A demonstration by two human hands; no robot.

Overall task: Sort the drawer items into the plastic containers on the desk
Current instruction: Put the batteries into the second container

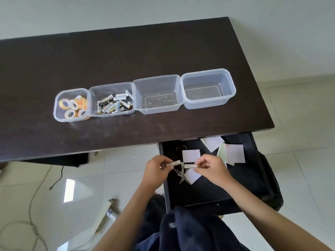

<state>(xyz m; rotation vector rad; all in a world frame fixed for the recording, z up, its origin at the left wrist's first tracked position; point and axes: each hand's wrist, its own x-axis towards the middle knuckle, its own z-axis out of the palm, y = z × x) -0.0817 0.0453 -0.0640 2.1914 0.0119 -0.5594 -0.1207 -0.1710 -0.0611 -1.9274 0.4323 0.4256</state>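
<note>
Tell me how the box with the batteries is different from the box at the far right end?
The battery box holds a heap of batteries; the far-right box holds nothing. The battery box looks smaller than the far-right box. The battery box has a neighbour on each side, the far-right box on one side only. Both are clear plastic, open on top, and stand in one row on the dark desk.

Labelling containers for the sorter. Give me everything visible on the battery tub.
The battery tub is a clear plastic, roughly square container with rounded corners, open-topped, no lid in view. It stands upright on the dark desk, second from the left in a row of four, its sides against both neighbouring tubs. A loose, jumbled pile of mostly white batteries covers its floor. No hand touches it.
</note>
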